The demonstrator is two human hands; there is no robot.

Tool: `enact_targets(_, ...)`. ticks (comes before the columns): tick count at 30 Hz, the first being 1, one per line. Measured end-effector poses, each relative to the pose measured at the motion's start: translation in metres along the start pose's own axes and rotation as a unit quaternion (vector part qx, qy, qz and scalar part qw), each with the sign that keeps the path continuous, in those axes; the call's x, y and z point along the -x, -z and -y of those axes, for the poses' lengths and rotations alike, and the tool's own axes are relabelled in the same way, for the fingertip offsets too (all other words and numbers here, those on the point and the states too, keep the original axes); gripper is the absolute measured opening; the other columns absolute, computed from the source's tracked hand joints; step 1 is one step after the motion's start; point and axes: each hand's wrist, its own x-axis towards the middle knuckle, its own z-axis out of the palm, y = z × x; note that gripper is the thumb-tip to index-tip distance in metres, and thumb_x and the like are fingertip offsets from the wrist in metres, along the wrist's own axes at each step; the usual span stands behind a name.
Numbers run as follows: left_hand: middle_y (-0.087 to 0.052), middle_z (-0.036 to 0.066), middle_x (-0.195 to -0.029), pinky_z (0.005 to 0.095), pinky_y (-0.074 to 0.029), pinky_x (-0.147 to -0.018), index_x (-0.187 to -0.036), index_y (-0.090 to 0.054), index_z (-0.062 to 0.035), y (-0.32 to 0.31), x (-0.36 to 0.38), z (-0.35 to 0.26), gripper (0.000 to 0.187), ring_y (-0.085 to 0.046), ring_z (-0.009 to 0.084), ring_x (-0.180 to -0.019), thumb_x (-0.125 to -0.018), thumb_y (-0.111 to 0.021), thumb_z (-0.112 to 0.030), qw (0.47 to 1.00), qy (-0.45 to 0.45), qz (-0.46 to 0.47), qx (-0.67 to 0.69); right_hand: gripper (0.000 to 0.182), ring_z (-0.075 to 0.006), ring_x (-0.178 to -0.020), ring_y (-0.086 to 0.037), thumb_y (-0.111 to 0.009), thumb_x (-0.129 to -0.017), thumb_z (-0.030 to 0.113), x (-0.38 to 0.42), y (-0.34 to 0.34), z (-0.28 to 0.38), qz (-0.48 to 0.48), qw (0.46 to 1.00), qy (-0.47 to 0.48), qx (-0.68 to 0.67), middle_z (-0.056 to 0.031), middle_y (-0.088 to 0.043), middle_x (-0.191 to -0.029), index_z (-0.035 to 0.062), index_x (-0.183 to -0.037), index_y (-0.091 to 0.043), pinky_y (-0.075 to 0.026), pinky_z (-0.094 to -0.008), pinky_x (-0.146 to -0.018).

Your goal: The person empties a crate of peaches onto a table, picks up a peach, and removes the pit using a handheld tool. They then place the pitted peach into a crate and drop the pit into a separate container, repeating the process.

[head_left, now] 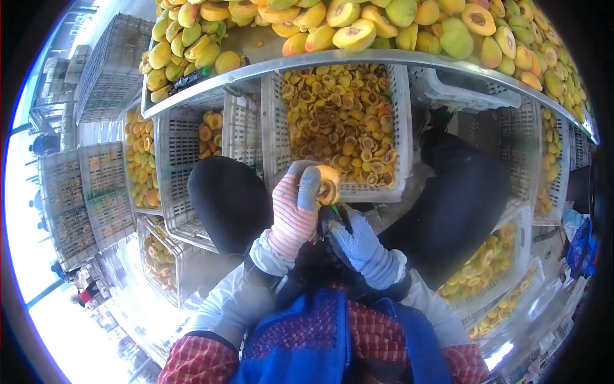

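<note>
My left hand (295,208), in a pink-and-grey striped knit glove, is closed around a yellow peach half (329,185). The cut face shows a brown stone hollow and points toward my right hand. My right hand (359,242), in a blue-grey glove with dark fingertips, is curled just below and beside the fruit. A small green piece shows at its fingertips; what it belongs to is hidden. Beneath and beyond both hands stands a white plastic crate (271,137) holding many small yellow-brown cut pieces (339,115) with brown centres.
A metal-rimmed table (307,59) heaped with whole and halved peaches (355,33) spans the far side. Crates of fruit stand at left (179,153) and right (483,269). My knees (227,195) flank the middle crate. Stacked crates (80,198) stand farther left.
</note>
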Motion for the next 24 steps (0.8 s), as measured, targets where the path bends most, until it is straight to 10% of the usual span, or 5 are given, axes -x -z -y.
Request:
enact_targets(2,-0.062,0.007,-0.087,0.0246,-0.046,-0.070,-0.101,-0.057,0.0002,0.003,-0.001,-0.001,0.026,-0.055,0.0101,-0.076,-0.095,-0.048,-0.023,0.999,0.029,0.030,-0.002,0.027,-0.0203,-0.059,-0.057,-0.055,-0.089,0.020,0.001,0.004,0.018,0.041,0.991,-0.112,-0.063,-0.0107,-0.060,-0.071,0.0010,-0.109,-0.054,-0.045,-0.0332,-0.057)
enact_targets(11,-0.063,0.010,-0.091,0.0274,-0.047,-0.076,-0.107,-0.056,-0.0007,-0.015,0.006,-0.007,0.035,-0.058,0.0143,-0.083,-0.095,-0.046,-0.033,0.993,-0.088,-0.076,-0.001,0.046,-0.0228,-0.081,-0.059,-0.052,-0.089,0.018,0.003,-0.013,0.013,-0.093,0.987,0.101,0.079,-0.0164,-0.062,-0.093,-0.0082,-0.125,-0.043,-0.047,-0.0352,-0.073)
enact_targets(17,-0.064,0.009,-0.086,0.0272,-0.047,-0.074,-0.105,-0.057,0.0000,-0.006,0.008,-0.001,0.035,-0.058,0.0140,-0.080,-0.094,-0.048,-0.032,0.997,-0.065,-0.048,-0.019,0.032,-0.0248,-0.061,-0.060,-0.055,-0.089,0.022,-0.007,-0.010,-0.004,-0.094,0.962,0.230,0.114,-0.0141,-0.061,-0.074,-0.0012,-0.111,-0.051,-0.046,-0.0351,-0.054)
enact_targets(20,-0.063,0.008,-0.083,0.0267,-0.047,-0.072,-0.102,-0.058,0.0003,-0.001,0.006,0.000,0.033,-0.058,0.0129,-0.077,-0.094,-0.048,-0.030,0.998,-0.046,-0.019,-0.028,0.024,-0.0168,-0.056,-0.057,-0.052,-0.091,0.022,0.002,0.000,0.005,0.054,0.993,-0.050,-0.094,-0.0075,-0.057,-0.069,0.0044,-0.108,-0.052,-0.045,-0.0288,-0.047)
enact_targets(24,-0.063,0.008,-0.081,0.0247,-0.047,-0.069,-0.101,-0.059,0.0001,0.004,0.001,-0.002,0.032,-0.057,0.0110,-0.074,-0.093,-0.049,-0.030,0.998,-0.017,0.040,-0.036,0.024,-0.0119,-0.052,-0.053,-0.052,-0.093,0.025,0.007,0.000,0.001,0.063,0.943,-0.165,-0.280,-0.0044,-0.053,-0.069,0.0088,-0.110,-0.047,-0.044,-0.0235,-0.042)
